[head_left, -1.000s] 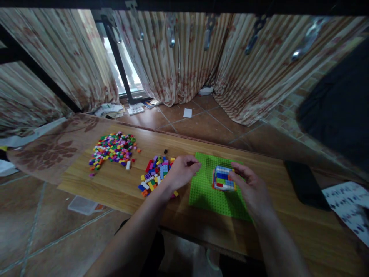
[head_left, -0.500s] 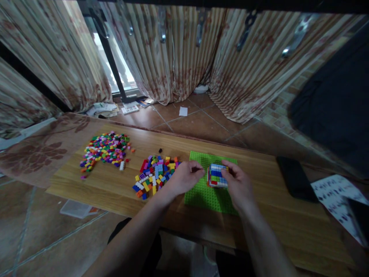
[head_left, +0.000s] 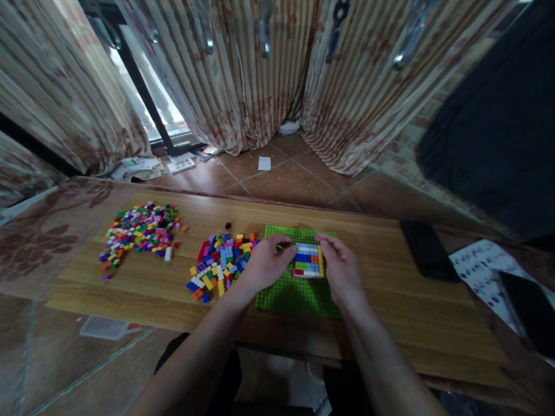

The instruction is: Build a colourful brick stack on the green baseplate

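Observation:
A small block built of coloured bricks [head_left: 307, 260] stands on a green studded baseplate [head_left: 291, 294] on the wooden table. My left hand [head_left: 264, 264] is curled at the block's left side, its fingertips pinched on something I cannot make out. My right hand [head_left: 341, 270] is closed against the block's right side, gripping it. Just left of my left hand lies a pile of larger loose bricks [head_left: 219, 265]. A wider spread of tiny bricks [head_left: 136, 233] lies further left.
A black phone [head_left: 425, 249] lies on the table at the right, beside a printed sheet [head_left: 483, 271] and a dark object [head_left: 528, 309]. Patterned cloth [head_left: 30, 242] covers the table's left end. Curtains and scattered papers [head_left: 139, 167] are beyond the far edge.
Both hands have closed in on the brick block. My left hand moved right from the loose brick pile to the block's left side. The camera view shifted, so everything sits further left.

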Action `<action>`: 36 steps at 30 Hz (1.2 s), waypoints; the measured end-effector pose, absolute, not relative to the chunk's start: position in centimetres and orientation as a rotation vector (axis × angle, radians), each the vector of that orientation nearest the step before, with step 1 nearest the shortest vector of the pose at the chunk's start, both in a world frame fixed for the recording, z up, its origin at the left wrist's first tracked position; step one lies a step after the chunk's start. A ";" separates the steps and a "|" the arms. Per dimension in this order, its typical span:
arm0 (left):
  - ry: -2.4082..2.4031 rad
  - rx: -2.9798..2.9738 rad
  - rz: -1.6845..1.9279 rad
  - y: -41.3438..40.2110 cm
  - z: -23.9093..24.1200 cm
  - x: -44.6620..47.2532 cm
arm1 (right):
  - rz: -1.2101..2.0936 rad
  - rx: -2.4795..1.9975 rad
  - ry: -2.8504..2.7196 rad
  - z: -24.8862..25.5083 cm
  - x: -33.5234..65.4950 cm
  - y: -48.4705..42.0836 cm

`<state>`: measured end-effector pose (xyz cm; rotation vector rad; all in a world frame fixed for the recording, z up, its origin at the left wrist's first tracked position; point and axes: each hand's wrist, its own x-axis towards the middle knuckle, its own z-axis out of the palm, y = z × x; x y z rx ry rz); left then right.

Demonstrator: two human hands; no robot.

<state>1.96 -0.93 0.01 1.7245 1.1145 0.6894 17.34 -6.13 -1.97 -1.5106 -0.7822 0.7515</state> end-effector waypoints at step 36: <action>1.167 1.514 0.947 -4.5 -1.2 6.3 | 0.565 -1.531 -1.011 -2.4 15.0 -6.2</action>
